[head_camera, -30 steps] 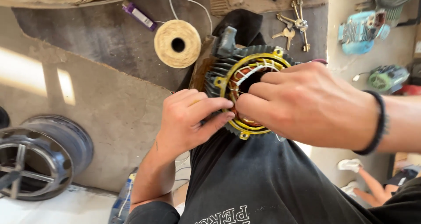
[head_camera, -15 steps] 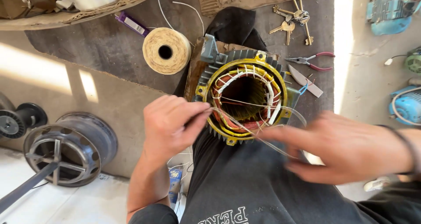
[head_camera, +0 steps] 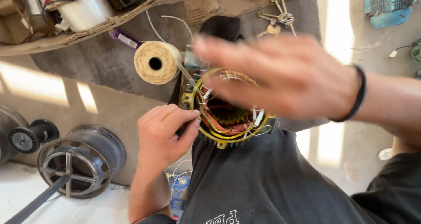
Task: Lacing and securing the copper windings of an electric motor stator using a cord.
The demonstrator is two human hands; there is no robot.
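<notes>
Left hand (head_camera: 164,134) at stator (head_camera: 228,114) rim — pinching

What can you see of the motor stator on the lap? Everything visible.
The stator is a round ring with a yellow rim, dark metal fins along its lower edge, and copper-red windings with white sleeved leads inside. It rests on the person's dark-clothed lap, its bore facing the camera. The left hand touches its left rim; the blurred right hand covers its upper part.

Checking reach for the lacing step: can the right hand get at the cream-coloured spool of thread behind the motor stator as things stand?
Probably yes. The right hand hovers blurred above the yellow-rimmed stator, and the cream-coloured spool of thread lies uncovered beside it, nothing between. The left hand sits lower, clear of that path.
</notes>
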